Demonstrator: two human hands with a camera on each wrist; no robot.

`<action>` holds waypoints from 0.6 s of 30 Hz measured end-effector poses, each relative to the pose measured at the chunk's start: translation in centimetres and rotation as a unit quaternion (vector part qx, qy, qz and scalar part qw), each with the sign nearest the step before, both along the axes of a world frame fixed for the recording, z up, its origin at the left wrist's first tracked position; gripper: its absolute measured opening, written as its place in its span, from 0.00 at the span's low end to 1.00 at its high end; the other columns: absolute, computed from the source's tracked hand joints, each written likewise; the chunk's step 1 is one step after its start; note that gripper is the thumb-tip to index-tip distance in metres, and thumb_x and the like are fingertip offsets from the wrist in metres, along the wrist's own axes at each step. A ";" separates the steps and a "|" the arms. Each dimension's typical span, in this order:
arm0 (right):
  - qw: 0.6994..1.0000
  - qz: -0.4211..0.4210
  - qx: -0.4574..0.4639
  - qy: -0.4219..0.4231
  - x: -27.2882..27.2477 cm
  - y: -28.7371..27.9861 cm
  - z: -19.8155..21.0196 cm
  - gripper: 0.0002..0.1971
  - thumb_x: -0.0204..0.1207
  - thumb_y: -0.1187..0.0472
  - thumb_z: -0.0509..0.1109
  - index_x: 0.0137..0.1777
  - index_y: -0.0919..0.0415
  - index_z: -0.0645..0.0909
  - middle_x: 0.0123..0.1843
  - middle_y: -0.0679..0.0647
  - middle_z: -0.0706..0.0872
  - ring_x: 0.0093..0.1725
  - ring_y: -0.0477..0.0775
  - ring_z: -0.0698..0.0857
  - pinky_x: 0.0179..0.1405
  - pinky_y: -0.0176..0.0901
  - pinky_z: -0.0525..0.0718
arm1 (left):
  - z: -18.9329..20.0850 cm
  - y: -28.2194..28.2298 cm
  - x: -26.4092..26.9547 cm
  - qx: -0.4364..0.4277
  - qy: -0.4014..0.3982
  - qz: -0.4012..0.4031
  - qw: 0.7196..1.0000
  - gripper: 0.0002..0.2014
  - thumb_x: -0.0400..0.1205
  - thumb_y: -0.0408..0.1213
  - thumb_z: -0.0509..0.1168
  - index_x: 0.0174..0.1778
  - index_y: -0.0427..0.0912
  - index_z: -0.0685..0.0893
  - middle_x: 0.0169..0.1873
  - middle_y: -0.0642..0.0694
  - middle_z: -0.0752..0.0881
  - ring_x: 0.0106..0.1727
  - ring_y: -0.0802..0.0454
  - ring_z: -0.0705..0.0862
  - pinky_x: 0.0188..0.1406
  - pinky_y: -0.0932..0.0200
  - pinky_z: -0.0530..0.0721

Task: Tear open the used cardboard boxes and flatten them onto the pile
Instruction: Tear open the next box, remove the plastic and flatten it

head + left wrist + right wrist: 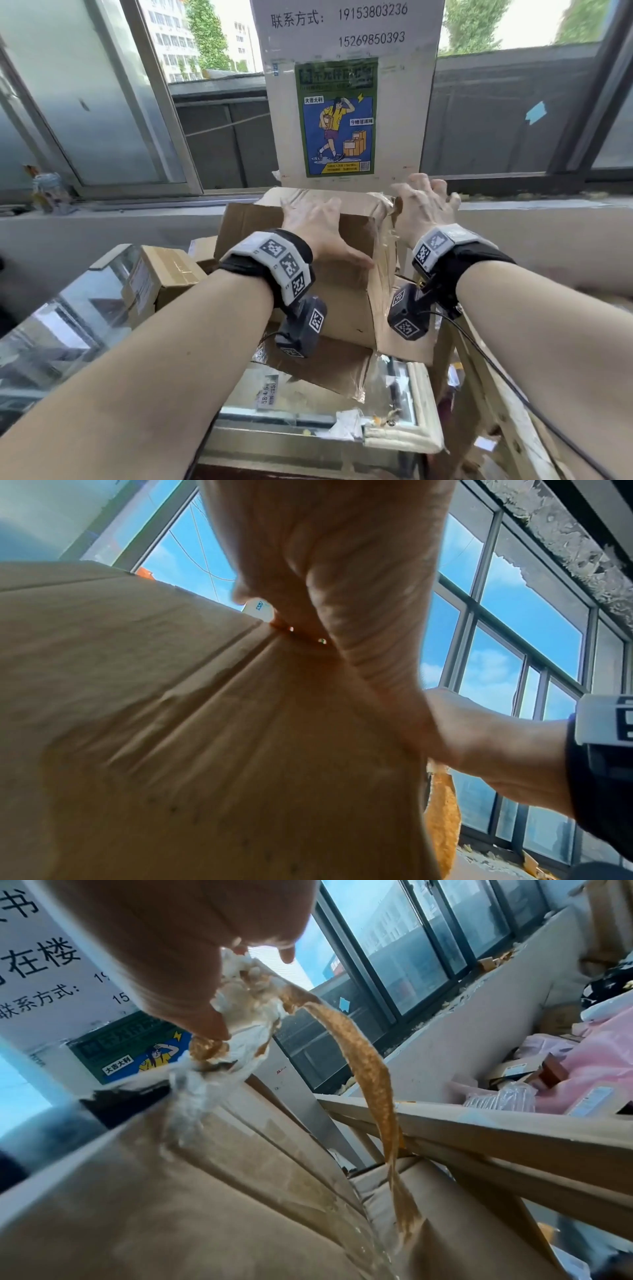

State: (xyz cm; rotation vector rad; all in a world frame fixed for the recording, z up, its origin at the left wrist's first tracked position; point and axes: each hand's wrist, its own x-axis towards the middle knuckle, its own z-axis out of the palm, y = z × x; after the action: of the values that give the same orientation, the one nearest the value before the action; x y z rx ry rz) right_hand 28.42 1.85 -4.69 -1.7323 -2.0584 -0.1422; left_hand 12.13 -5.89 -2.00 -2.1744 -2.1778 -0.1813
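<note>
A brown cardboard box [342, 291] stands tilted on the heap in front of me. My left hand [315, 226] lies spread on its upper face, thumb stretched towards the right edge; the left wrist view shows the palm [342, 561] pressed against the cardboard [171, 723]. My right hand [424, 202] is at the box's top right corner. Its fingertips [205, 1020] pinch a crumpled wad of clear tape [246, 1015] still stuck to the box [171, 1204]. A torn brown paper strip [369, 1064] hangs from the wad.
Flattened cardboard [325, 366] lies under the box on a glass counter [68, 325]. Small taped boxes [164, 274] sit to the left. A wooden frame [486, 394] stands to the right, with pink bags [582, 1069] beyond. A white board with a poster [337, 116] leans on the window.
</note>
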 end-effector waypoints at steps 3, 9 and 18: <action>0.998 -0.013 0.023 -0.065 -0.7 0.0 0.6 0.14 0.73 0.47 0.69 0.56 0.50 0.86 0.67 0.55 0.74 0.70 0.61 0.68 0.70 0.66 0.63 | 0.5 -0.4 0.3 0.004 -0.055 0.029 0.998 0.40 0.69 0.80 0.47 0.39 0.46 0.83 0.45 0.45 0.88 0.49 0.45 0.84 0.58 0.47 0.77; 0.986 -0.028 0.013 -0.163 -1.3 0.2 2.1 0.18 0.72 0.46 0.65 0.55 0.56 0.82 0.65 0.60 0.74 0.69 0.62 0.67 0.68 0.67 0.63 | 1.5 -0.4 0.4 -0.012 -0.054 0.080 0.995 0.27 0.83 0.56 0.52 0.71 0.43 0.77 0.71 0.39 0.78 0.69 0.40 0.76 0.66 0.51 0.73; 0.985 0.039 -0.116 0.125 -2.1 2.2 1.1 0.21 0.76 0.59 0.65 0.70 0.59 0.72 0.62 0.59 0.84 0.61 0.63 0.80 0.59 0.54 0.80 | 2.3 -0.5 1.0 -0.050 -0.068 0.062 0.994 0.25 0.81 0.49 0.50 0.75 0.49 0.72 0.73 0.41 0.74 0.72 0.40 0.72 0.63 0.47 0.70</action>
State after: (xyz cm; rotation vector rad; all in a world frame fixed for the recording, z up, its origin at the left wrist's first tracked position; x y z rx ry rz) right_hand 26.28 4.10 -3.60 -1.6968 -2.0154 0.3357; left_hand 13.10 -6.40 0.28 -2.1278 -2.4378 -0.2255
